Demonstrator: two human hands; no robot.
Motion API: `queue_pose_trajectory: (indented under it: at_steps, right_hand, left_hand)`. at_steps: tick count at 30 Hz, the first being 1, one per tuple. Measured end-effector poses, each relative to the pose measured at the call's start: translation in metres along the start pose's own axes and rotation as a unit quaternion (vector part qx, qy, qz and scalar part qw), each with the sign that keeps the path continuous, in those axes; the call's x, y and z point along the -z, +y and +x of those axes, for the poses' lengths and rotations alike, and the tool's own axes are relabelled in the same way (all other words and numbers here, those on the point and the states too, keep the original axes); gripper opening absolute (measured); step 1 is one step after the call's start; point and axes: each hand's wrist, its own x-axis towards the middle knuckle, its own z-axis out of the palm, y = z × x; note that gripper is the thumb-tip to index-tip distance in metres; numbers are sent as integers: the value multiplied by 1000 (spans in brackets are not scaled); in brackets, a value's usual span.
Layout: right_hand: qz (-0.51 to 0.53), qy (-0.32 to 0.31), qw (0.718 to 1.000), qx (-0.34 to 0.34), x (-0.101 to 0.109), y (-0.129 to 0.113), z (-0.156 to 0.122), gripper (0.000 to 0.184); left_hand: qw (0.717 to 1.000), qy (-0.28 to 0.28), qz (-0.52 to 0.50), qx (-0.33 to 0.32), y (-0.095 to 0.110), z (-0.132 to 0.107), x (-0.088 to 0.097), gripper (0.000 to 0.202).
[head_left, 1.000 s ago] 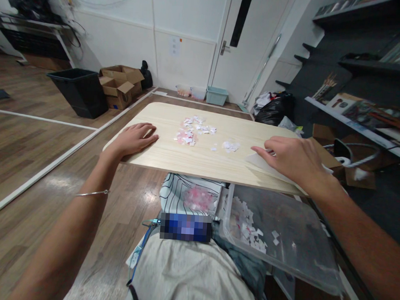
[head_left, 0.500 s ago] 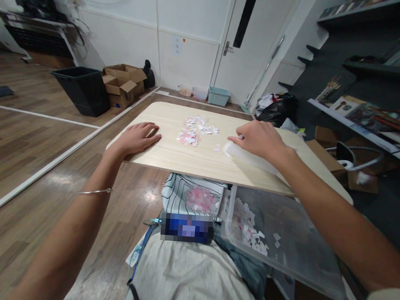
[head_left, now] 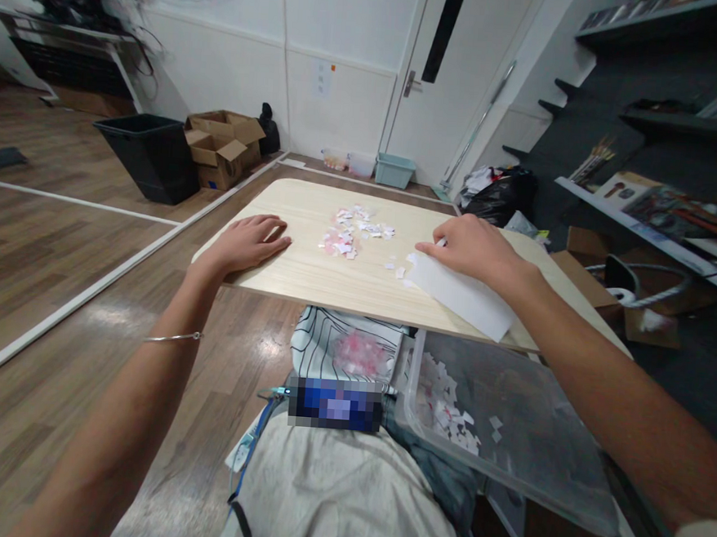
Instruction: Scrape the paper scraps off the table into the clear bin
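We are resting our left hand (head_left: 246, 244) flat on the near left part of the wooden table (head_left: 309, 273), with the fingers stretched out, lying close together and gripping nothing. Our right hand (head_left: 470, 248) is pinching the far edge of a white sheet (head_left: 467, 296), fingers closed on it. The sheet is lying slanted on the tabletop, its near corner jutting past the table's front edge. The main heap of paper scraps (head_left: 352, 234) is lying between the two hands, and a few loose scraps (head_left: 398, 269) are sitting just beside the sheet's left edge. A clear bin (head_left: 523, 452) with more scraps in it is sitting below the table's front right. With the sheet serving as a scraper, we are judging that it works best held low, its edge touching the wood so the small bits are not slipping under it, while the left hand is steadying the table against tipping
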Motion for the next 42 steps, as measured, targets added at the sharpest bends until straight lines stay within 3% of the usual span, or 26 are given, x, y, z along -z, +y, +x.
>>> queue_pose_trajectory:
  at_steps: [3, 7, 11, 19, 24, 34, 38, 42]
  right_hand:
    - [15, 9, 1000, 11, 0, -3, 4, 46]
    - [-17, 68, 997, 19, 2, -10, 11, 48]
    - [-51, 110, 988, 91, 1, -23, 14, 46]
    - [-93, 75, 966, 231, -11, -39, 4, 44]
    - [-72, 100, 953, 278, -19, -15, -15, 47]
    - [-25, 210, 918, 337, -39, 58, -93, 54]
    - [-27, 209, 925, 316, -38, 73, -95, 58]
    - [-38, 196, 942, 268, -36, 62, -79, 57]
  left_hand:
    - [1000, 3, -1, -5, -2, 0, 0, 79]
    - [1000, 2, -2, -9, -4, 1, 0, 78]
    - [1000, 2, -3, -6, -4, 1, -1, 79]
    - [1000, 5, -2, -2, -2, 1, 0, 76]
    - [1000, 8, 0, -2, -3, 1, -1, 76]
    - [1000, 12, 11, 5, 0, 1, -1, 71]
    - [1000, 10, 19, 5, 0, 1, -1, 74]
    - [1000, 3, 24, 9, 0, 2, 1, 77]
